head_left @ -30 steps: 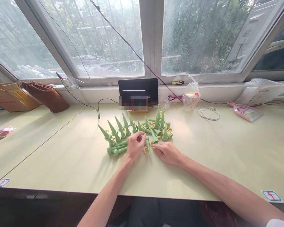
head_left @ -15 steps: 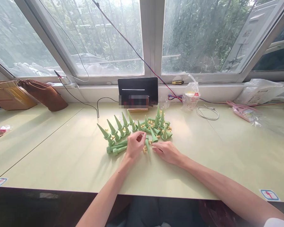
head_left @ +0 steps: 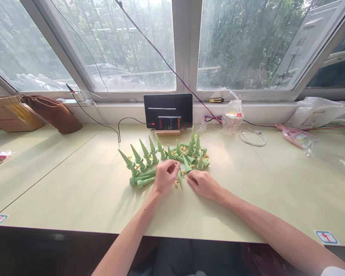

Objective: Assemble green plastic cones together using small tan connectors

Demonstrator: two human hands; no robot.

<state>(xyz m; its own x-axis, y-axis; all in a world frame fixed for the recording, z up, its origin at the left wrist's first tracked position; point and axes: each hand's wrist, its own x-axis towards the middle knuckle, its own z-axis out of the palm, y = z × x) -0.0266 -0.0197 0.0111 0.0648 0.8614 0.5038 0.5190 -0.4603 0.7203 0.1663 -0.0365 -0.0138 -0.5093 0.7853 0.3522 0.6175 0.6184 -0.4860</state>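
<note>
Several green cone spikes (head_left: 136,156) stand in a slanted row on the pale table, with long green spikes (head_left: 146,181) lying in front of them. To the right is a heap of green cones and small yellow pieces (head_left: 189,158). My left hand (head_left: 166,177) is closed in a pinch on a green spike (head_left: 180,179), whose tip points toward the table's front edge. Just to its right, my right hand (head_left: 201,183) has its fingers curled together beside the heap; whatever is between its fingertips is too small to make out.
Behind the heap, a dark tablet (head_left: 168,105) and a phone (head_left: 171,123) lean upright. At the back are a tied plastic bag (head_left: 232,117), a coiled white cable (head_left: 252,138) and a pink item (head_left: 294,135). A brown pouch (head_left: 54,115) lies at back left.
My right hand has shifted slightly to the right and its fingers have drawn together. My left hand has moved slightly right, still holding the spike.
</note>
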